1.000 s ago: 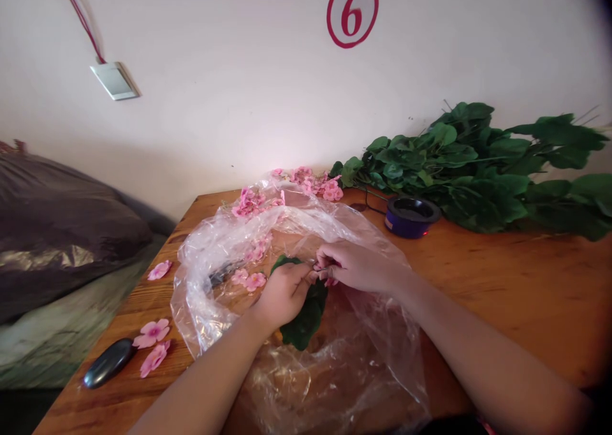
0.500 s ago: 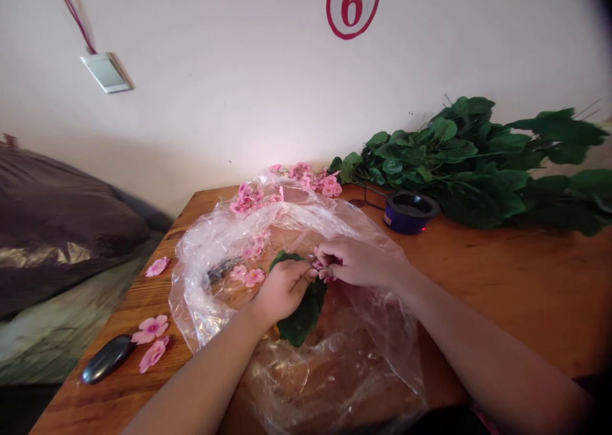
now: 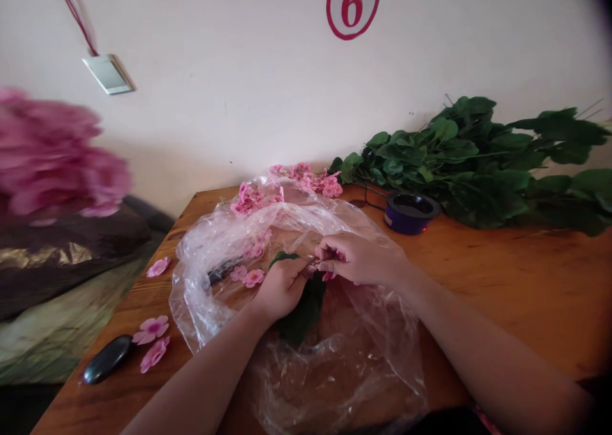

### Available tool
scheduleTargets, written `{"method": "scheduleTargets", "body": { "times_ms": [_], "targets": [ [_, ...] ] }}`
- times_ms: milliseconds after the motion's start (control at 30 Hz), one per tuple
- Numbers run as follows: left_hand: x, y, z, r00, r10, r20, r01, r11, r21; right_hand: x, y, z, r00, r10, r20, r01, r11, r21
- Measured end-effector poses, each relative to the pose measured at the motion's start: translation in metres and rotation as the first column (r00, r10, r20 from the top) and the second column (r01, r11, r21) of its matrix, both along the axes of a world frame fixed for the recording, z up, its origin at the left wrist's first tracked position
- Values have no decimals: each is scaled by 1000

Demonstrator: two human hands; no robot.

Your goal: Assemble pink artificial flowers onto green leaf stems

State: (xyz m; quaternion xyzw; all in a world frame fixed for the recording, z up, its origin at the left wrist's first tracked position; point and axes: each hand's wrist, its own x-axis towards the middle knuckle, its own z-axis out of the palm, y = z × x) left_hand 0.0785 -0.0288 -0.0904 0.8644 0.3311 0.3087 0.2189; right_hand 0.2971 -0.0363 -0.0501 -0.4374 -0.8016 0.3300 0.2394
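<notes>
Over the clear plastic bag (image 3: pixel 306 371), my two hands meet fingertip to fingertip. My left hand (image 3: pixel 283 287) is closed on an artificial stem with dark green leaves (image 3: pixel 302 314), which show above and below the fingers. In a pinch, my right hand (image 3: pixel 358 258) holds a pink artificial flower (image 3: pixel 329 275), mostly hidden behind its fingers. Where stem and flower come together, the fingertips cover the join. Just left of my hands, loose pink blossoms (image 3: pixel 253 277) lie on the table within the bag's folds.
A blue pot-shaped heater (image 3: pixel 411 212) with a red light stands at the right, before heaped green leaf stems (image 3: pixel 478 161). More pink blossoms (image 3: pixel 310 178) lie at the back. A black oval object (image 3: pixel 108 358) rests near the table's left edge. Blurred pink flowers (image 3: pixel 57 157) hang at far left.
A bunch of pink flowers has come into view at the far left, blurred by motion. My hands stay together in nearly the same place, the right fingers slightly shifted.
</notes>
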Motion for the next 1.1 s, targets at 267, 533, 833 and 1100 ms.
{"method": "scheduleTargets", "body": {
  "times_ms": [267,533,833,1100],
  "targets": [
    [0,-1,2,1000,22,4,-22,1000,-2,-2,0,5,999,-25,-22,24,998,-60],
    [-1,-3,2,1000,8,11,-8,1000,13,-1,4,2,996,-4,-88,-5,994,-109],
    [-1,-4,2,1000,-28,-5,28,997,73,3,11,-8,991,67,-116,-94,965,-246],
    [-1,-4,2,998,-57,-30,62,975,211,0,11,-7,961,187,-203,-242,924,-297]
  ]
}}
